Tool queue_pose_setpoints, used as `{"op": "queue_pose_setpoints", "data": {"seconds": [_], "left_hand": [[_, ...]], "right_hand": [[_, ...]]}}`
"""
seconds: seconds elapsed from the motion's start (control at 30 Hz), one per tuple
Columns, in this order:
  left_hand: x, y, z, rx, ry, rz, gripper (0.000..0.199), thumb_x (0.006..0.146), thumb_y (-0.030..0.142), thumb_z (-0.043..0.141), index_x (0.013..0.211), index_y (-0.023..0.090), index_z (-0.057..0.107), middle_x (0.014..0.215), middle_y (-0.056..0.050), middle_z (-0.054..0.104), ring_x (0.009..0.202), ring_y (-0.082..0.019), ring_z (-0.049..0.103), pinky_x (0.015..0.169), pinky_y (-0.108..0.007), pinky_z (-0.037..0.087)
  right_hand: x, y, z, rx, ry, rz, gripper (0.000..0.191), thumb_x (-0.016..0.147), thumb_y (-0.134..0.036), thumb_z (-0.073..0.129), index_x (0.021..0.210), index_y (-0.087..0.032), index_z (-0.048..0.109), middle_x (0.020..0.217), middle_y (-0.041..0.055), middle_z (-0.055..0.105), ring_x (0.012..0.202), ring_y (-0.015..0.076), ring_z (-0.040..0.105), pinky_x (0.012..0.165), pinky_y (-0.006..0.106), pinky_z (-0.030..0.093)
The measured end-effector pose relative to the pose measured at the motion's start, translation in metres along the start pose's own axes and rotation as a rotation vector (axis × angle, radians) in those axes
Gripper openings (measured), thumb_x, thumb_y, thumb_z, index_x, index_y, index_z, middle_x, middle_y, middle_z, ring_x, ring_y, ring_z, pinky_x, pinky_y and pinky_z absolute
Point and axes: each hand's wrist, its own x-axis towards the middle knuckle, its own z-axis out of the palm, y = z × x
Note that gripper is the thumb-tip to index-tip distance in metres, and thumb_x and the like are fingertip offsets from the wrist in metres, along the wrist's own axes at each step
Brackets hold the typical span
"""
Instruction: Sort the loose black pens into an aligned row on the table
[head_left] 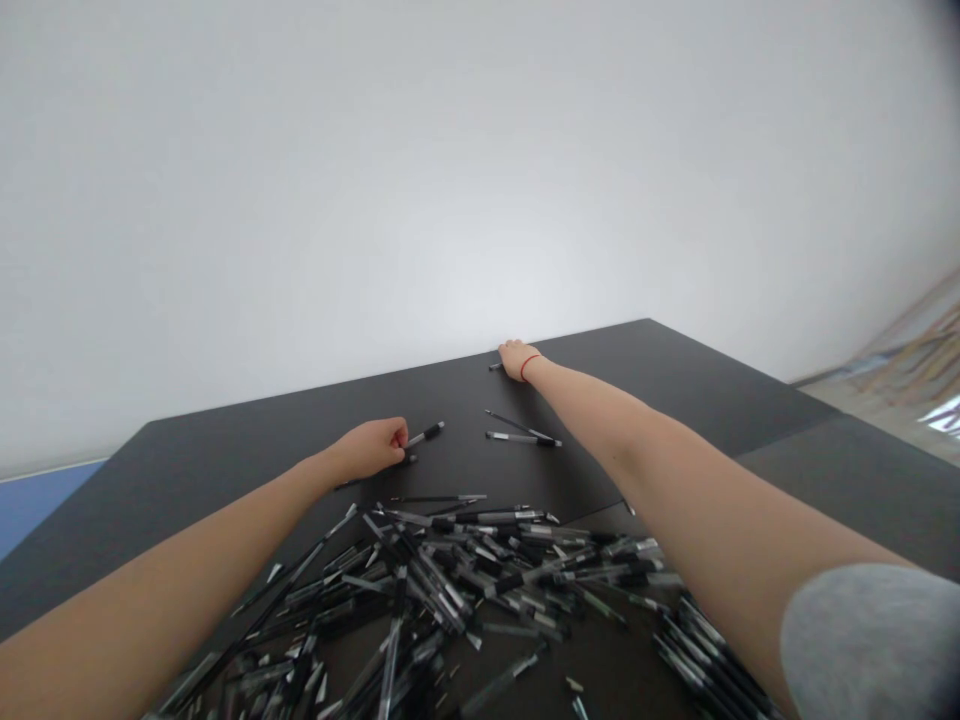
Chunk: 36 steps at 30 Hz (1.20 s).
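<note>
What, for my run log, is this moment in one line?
left hand: pinching pen | right hand: at far table edge | pen heap: nearer

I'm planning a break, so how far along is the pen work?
Probably early. The aligned pens at lower right look done. The left hand holds one pen; the right hand partly covers a farther pen. The jumbled heap and loose pens beyond it look left.
</note>
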Motion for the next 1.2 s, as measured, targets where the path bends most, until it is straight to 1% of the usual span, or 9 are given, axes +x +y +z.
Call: {"op": "queue_pose_setpoints", "data": {"seconds": [0.2, 0.33, 0.53, 0.63, 0.73, 0.87, 1.0, 1.13, 1.2], "left_hand": [[-0.029, 0.009, 0.011, -0.096, 0.002, 0.063, 0.012, 0.074, 0.027, 0.049, 0.076, 0.021, 0.059, 0.069, 0.003, 0.062, 0.068, -0.016, 0.058, 0.059, -0.023, 0.039], [-0.05, 0.027, 0.015, -0.097, -0.003, 0.082, 0.013, 0.075, 0.027, 0.05, 0.078, 0.02, 0.06, 0.071, 0.002, 0.065, 0.069, -0.016, 0.06, 0.06, -0.024, 0.041], [-0.077, 0.058, 0.019, -0.036, 0.028, 0.093, 0.013, 0.084, 0.025, 0.053, 0.089, 0.017, 0.062, 0.087, -0.002, 0.066, 0.081, -0.017, 0.061, 0.073, -0.03, 0.047], [-0.086, 0.065, 0.023, -0.017, 0.067, 0.094, 0.024, 0.089, 0.033, 0.053, 0.105, 0.016, 0.058, 0.106, -0.006, 0.06, 0.091, -0.018, 0.059, 0.08, -0.038, 0.049], [-0.094, 0.066, 0.027, -0.03, 0.117, 0.09, 0.028, 0.09, 0.033, 0.052, 0.113, 0.017, 0.055, 0.115, -0.008, 0.057, 0.097, -0.019, 0.058, 0.082, -0.04, 0.05], [-0.105, 0.063, 0.031, -0.077, 0.185, 0.069, 0.028, 0.09, 0.032, 0.052, 0.114, 0.017, 0.054, 0.115, -0.008, 0.057, 0.097, -0.019, 0.058, 0.082, -0.04, 0.05], [-0.115, 0.056, 0.033, -0.132, 0.242, 0.038, 0.028, 0.089, 0.033, 0.053, 0.112, 0.016, 0.055, 0.114, -0.007, 0.057, 0.096, -0.019, 0.058, 0.082, -0.04, 0.05], [-0.12, 0.036, 0.029, -0.178, 0.31, 0.0, 0.02, 0.091, 0.026, 0.047, 0.104, 0.016, 0.059, 0.108, -0.006, 0.062, 0.098, -0.019, 0.059, 0.089, -0.039, 0.046], [-0.123, 0.025, 0.025, -0.196, 0.344, -0.027, 0.023, 0.089, 0.019, 0.041, 0.1, 0.019, 0.06, 0.104, -0.005, 0.065, 0.1, -0.018, 0.059, 0.092, -0.035, 0.044]], "right_hand": [[-0.083, -0.016, -0.009, 0.097, -0.041, -0.136, 0.028, 0.09, -0.032, 0.052, 0.111, -0.014, 0.056, 0.111, 0.008, 0.058, 0.094, 0.0189, 0.058, 0.081, 0.039, 0.049], [-0.144, -0.033, -0.013, 0.206, -0.023, -0.2, 0.024, 0.094, -0.027, 0.042, 0.1, -0.014, 0.061, 0.102, 0.0094, 0.063, 0.089, 0.0177, 0.06, 0.078, 0.03, 0.046], [-0.201, -0.07, -0.018, 0.34, 0.019, -0.309, 0.021, 0.087, -0.022, 0.05, 0.103, -0.019, 0.064, 0.103, 0.0062, 0.063, 0.089, 0.0155, 0.059, 0.076, 0.022, 0.041], [-0.219, -0.089, -0.019, 0.365, 0.049, -0.35, 0.024, 0.087, -0.018, 0.049, 0.105, -0.019, 0.065, 0.103, 0.007, 0.062, 0.091, 0.0154, 0.059, 0.078, 0.022, 0.04], [-0.234, -0.105, -0.021, 0.36, 0.088, -0.373, 0.025, 0.089, -0.019, 0.046, 0.105, -0.017, 0.065, 0.102, 0.0101, 0.062, 0.097, 0.0182, 0.056, 0.083, 0.026, 0.039], [-0.246, -0.117, -0.022, 0.33, 0.135, -0.366, 0.03, 0.09, -0.024, 0.045, 0.114, -0.015, 0.06, 0.109, 0.0139, 0.059, 0.101, 0.0224, 0.054, 0.086, 0.033, 0.039], [-0.244, -0.117, -0.023, 0.308, 0.151, -0.355, 0.031, 0.091, -0.024, 0.042, 0.117, -0.017, 0.059, 0.111, 0.013, 0.06, 0.1, 0.0223, 0.055, 0.084, 0.033, 0.04], [-0.237, -0.112, -0.023, 0.296, 0.157, -0.356, 0.029, 0.09, -0.023, 0.044, 0.114, -0.017, 0.061, 0.109, 0.0116, 0.061, 0.099, 0.0209, 0.055, 0.085, 0.032, 0.04], [-0.236, -0.11, -0.023, 0.296, 0.166, -0.359, 0.03, 0.09, -0.024, 0.046, 0.115, -0.017, 0.06, 0.11, 0.0113, 0.061, 0.1, 0.0208, 0.055, 0.085, 0.032, 0.04]]}}
